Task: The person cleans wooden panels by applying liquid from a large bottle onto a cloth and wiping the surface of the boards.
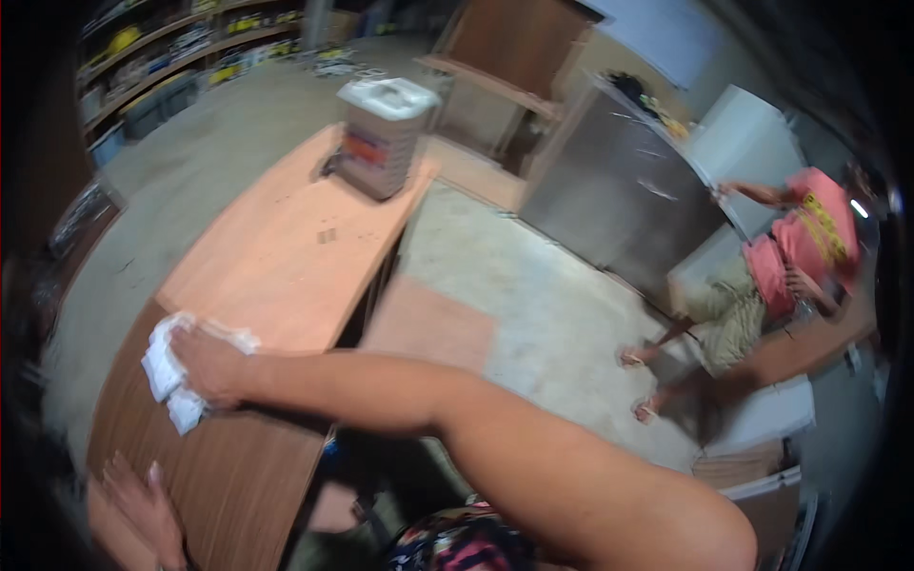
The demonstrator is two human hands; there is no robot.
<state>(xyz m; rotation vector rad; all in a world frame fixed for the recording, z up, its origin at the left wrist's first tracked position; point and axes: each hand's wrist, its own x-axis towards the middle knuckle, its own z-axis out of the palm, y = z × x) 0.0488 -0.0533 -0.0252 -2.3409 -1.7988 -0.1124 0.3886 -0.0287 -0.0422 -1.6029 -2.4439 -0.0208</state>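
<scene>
Under my right hand (pixel 213 362) is a crumpled white cloth (pixel 163 364), pressed onto a long wooden surface. The cloth lies where a brown wood-grain panel (pixel 235 471) meets a lighter, orange-toned board (pixel 278 250). My right arm reaches across from the lower right. At the lower left, my left hand (pixel 143 499) rests with fingers apart on or just over the brown panel, holding nothing. Toward the far end of the lighter board stands a plastic container (pixel 385 143) with a white lid and a label. Small dark marks show on the board.
A person (pixel 803 235) in a pink shirt stands at the right beside a large dark panel (pixel 614 185). Stocked shelves (pixel 186 50) line the back left. A wooden cabinet (pixel 518 43) stands at the back. A flat pinkish sheet (pixel 432 325) lies on the concrete floor (pixel 557 307).
</scene>
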